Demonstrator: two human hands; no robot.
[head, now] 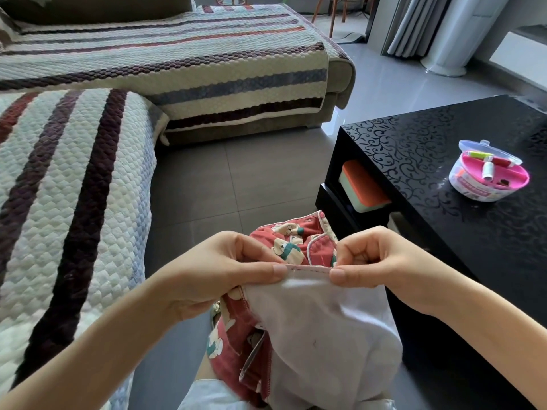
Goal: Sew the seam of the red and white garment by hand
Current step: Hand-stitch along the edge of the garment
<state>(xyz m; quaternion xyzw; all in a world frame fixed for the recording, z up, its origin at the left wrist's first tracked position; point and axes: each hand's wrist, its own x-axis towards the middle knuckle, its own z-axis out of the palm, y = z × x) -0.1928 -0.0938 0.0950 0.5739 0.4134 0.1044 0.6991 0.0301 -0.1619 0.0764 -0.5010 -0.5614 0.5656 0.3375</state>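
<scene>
The red and white garment (319, 335) lies over my lap, white lining up, red bear-print cloth showing behind and to the left. Its stitched seam edge (307, 269) runs taut between my two hands. My left hand (225, 270) pinches the seam's left end between thumb and curled fingers. The seam's right end is pinched the same way by my right hand (381, 267). No needle or thread can be made out in either hand.
A black patterned coffee table (444, 161) stands to the right, with a round pink sewing kit (488, 173) of thread spools on it and an orange-lidded box (362, 187) on its lower shelf. A striped quilted sofa (74, 179) runs along the left and back. Grey tiled floor lies between.
</scene>
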